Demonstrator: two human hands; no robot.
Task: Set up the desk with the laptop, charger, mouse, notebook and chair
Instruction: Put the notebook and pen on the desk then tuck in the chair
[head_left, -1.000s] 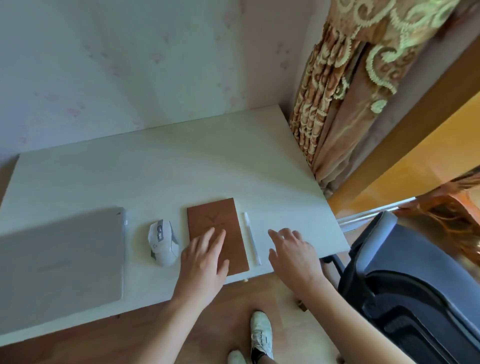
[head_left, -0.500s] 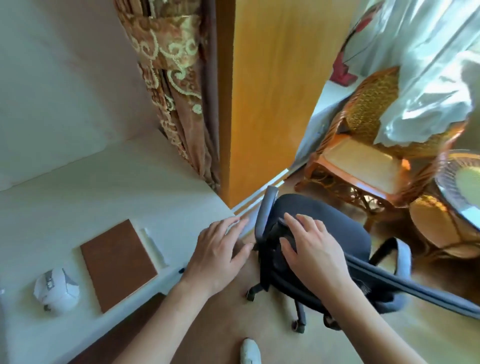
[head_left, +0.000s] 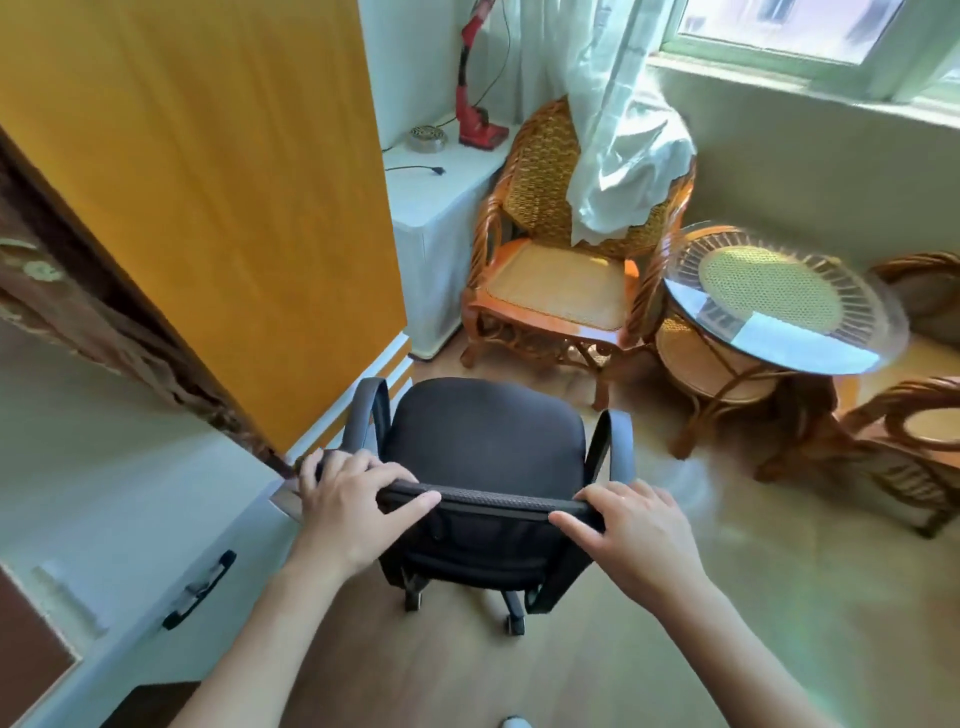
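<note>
The person grips the top edge of the chair (head_left: 485, 447) backrest — left hand (head_left: 353, 506) and right hand (head_left: 636, 535) both curled over it, well apart for steering — the chair standing just right of the table (head_left: 104, 499).

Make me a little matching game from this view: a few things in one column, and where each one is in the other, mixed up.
Things:
1. left hand
2. white curtain
3. red tool
4. glass-topped round table

Places:
A. draped over the wicker armchair
B. standing on the white cabinet
C. gripping the office chair backrest
D. right of the wicker armchair

Pairs: 1-C, 2-A, 3-B, 4-D
</note>
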